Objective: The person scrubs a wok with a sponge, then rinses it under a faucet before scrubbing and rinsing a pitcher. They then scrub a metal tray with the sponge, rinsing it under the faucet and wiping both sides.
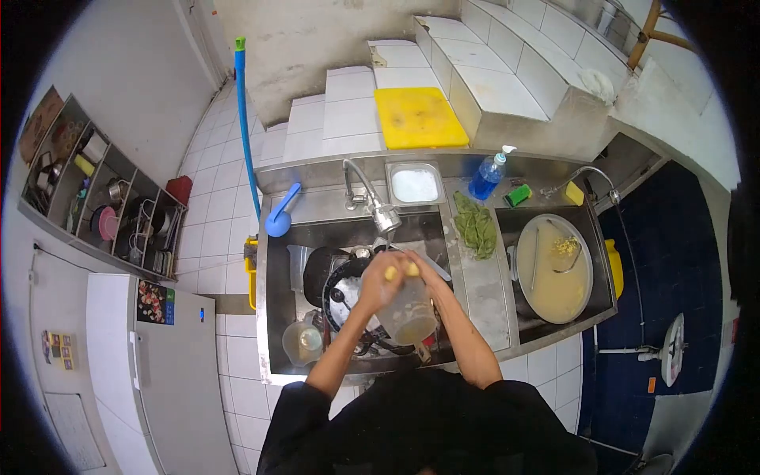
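Beneath the running faucet (385, 218) in the left sink, my two hands come together at a translucent plastic container (408, 317). My left hand (378, 283) is closed, with bits of a yellow sponge (390, 273) showing at its fingers. Against the container's far right side, my right hand (426, 275) is closed around its upper end, more yellow showing beside its fingers. A black-rimmed pan (328, 294) with suds and other dishes lies below. To the left sits a clear plastic jug (302, 343).
A blue dipper (279, 222) and a white tub (415, 184) rest on the ledge. Farther right are a blue soap bottle (487, 176), a green sponge (518, 195) and a green cloth (475, 227). A basin (554, 289) of cloudy water fills the right sink.
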The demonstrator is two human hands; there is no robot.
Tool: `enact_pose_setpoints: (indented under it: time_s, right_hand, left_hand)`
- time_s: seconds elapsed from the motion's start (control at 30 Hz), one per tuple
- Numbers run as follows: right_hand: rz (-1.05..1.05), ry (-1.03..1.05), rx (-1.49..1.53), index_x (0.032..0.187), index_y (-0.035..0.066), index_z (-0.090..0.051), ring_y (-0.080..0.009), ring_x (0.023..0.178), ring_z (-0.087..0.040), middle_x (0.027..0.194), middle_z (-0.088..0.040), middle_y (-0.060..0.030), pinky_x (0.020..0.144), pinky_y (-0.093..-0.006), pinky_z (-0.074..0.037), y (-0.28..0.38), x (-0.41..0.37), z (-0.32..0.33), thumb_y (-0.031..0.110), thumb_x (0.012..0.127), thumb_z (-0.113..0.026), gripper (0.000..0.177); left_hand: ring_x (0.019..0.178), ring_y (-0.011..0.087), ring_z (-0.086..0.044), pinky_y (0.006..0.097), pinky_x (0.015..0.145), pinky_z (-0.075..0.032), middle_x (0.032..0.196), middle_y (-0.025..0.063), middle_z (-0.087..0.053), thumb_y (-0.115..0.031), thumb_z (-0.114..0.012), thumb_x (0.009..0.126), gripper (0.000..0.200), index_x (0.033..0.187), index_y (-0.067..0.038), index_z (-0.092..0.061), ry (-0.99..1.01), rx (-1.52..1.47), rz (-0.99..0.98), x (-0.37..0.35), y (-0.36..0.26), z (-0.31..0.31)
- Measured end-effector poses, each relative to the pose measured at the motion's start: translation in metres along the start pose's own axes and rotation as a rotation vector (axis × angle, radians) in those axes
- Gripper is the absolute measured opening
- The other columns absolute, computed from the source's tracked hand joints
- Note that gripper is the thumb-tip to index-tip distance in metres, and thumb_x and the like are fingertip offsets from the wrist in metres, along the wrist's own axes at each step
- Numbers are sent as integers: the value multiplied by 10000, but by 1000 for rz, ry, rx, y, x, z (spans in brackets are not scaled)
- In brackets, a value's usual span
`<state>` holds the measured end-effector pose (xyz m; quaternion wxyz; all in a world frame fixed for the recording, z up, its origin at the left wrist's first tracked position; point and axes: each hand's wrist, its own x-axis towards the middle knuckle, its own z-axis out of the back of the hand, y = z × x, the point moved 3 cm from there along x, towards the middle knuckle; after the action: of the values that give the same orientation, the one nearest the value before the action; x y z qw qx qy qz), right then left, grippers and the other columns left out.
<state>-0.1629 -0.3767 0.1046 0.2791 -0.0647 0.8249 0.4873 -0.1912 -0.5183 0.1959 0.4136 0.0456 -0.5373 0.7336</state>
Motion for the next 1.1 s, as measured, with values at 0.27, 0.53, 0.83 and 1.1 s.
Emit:
enact_pose_setpoints:
  time_s: [0.27, 0.53, 0.83, 1.1]
  right_hand:
    - [-90, 56, 573, 1183, 81, -588, -239, 1013, -610, 1149, -629, -98, 871, -380, -499, -112, 39, 48, 379, 940, -464, 404]
    - [-147, -356, 733, 1136, 70, -574, -247, 997, -623, 1108, -640, -89, 854, -384, -523, -152, 7, 67, 289, 972, -399, 325]
    - [52, -543, 182, 1073, 3, -547, -231, 707, -647, 842, -619, -129, 553, -332, -547, -54, -74, -4, 144, 944, -501, 197]
    - [-102, -470, 778, 925, 71, -540, -198, 663, -606, 724, -581, -80, 562, -343, -529, -66, -37, 40, 160, 951, -399, 168]
  left_hand:
    - [1156, 296, -528, 369, 1007, -364, 1198, 241, -567, -219, -347, 1007, 367, 1162, 58, -533, -516, -139, 502, -61, 15, -11]
    - [1228, 429, -443, 456, 1066, -320, 1336, 258, -448, -80, -462, 904, 378, 1251, 66, -488, -536, 76, 339, -101, -3, -40]
    - [1288, 367, -422, 518, 1108, -259, 1316, 169, -509, -91, -584, 760, 336, 1094, -71, -617, -51, 365, 137, -36, 37, -32]
    - [1049, 382, -549, 470, 979, -398, 1017, 166, -602, 23, -527, 810, 187, 969, -30, -610, -85, 204, -65, -74, -3, -57]
